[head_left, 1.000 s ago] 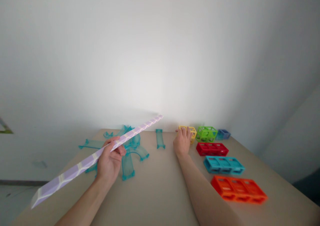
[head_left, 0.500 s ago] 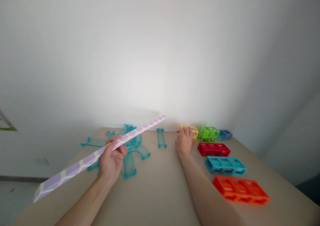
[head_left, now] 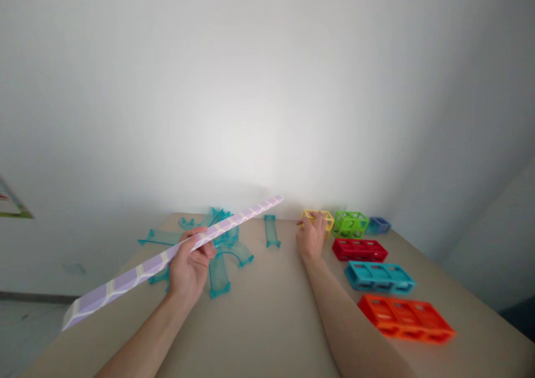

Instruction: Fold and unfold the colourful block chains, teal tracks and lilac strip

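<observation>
My left hand [head_left: 190,269] is closed around a long, thin purple bar [head_left: 152,263] with a pale line pattern. The bar slants across the view above the table, its near end low at the left and its far end near the wall. At the back of the table my right hand [head_left: 311,238] grips a yellow open-frame block [head_left: 328,222], fingers curled over its top. Just right of that block stands a green open-frame block [head_left: 350,223]. Translucent teal track pieces [head_left: 219,277] lie behind and beside my left hand, partly hidden by it and the bar.
A straight teal track piece [head_left: 271,232] lies alone at the back middle of the table [head_left: 259,322]. Down the right side are a blue block [head_left: 379,225], a red frame [head_left: 360,250], a light-blue frame [head_left: 379,277] and an orange frame [head_left: 405,318]. A white wall [head_left: 267,88] closes off the back.
The whole view has shifted slightly, so everything sits a little further right. Both hands keep their holds, and the bar and the yellow block show no clear movement on their own.
</observation>
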Tool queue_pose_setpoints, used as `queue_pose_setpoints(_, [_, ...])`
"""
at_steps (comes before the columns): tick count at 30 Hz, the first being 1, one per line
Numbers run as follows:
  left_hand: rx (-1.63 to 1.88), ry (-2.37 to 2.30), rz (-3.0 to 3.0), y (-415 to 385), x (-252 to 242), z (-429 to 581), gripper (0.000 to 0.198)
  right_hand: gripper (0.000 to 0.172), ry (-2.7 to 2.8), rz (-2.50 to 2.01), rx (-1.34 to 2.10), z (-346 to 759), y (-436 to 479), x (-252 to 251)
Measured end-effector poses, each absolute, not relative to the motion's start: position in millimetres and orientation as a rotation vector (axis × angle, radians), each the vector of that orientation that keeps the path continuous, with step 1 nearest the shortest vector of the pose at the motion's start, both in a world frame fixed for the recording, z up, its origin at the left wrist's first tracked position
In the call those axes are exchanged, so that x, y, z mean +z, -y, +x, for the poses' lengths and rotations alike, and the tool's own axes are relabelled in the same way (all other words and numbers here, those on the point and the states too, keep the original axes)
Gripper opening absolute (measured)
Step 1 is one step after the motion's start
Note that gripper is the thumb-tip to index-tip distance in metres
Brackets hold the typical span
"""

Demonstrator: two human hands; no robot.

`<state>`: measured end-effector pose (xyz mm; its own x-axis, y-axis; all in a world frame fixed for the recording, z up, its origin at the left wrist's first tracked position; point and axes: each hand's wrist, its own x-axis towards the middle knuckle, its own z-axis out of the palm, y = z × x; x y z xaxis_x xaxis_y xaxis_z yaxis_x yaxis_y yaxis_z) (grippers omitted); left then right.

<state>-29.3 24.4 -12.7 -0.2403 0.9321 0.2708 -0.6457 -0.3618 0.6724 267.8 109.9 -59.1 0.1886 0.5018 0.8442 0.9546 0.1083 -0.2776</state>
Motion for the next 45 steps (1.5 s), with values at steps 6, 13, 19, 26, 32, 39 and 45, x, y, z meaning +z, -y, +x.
queue_pose_setpoints(6, [1.790,-0.470,0.664,-26,-10,-31,0.013,0.023,1.400,-1.469,-0.517,256,-99,-47])
queue_pose_setpoints(13, [1.742,-0.389,0.522,-29,-8,-36,0.017,0.022,1.448,-1.220,-0.118,222,-87,-40])
queue_pose_setpoints(19, [1.752,-0.442,0.440,-34,-8,-38,0.035,0.034,1.328,-0.946,0.493,197,-82,-40])
queue_pose_setpoints(26, [1.776,-0.407,0.456,-44,-14,-43,0.027,0.035,0.961,-0.731,1.051,187,-86,-19])
queue_pose_setpoints(32, [1.693,-0.469,0.596,-35,-9,-42,0.027,0.036,0.654,-0.771,1.176,185,-94,-32])
queue_pose_setpoints(39, [1.801,-1.193,1.252,-38,-22,-39,0.026,0.024,0.447,-0.852,1.143,198,-107,-43])
queue_pose_setpoints(45, [1.729,-1.403,1.647,-41,-33,-40,0.028,0.021,0.425,-0.850,1.184,199,-111,-45])
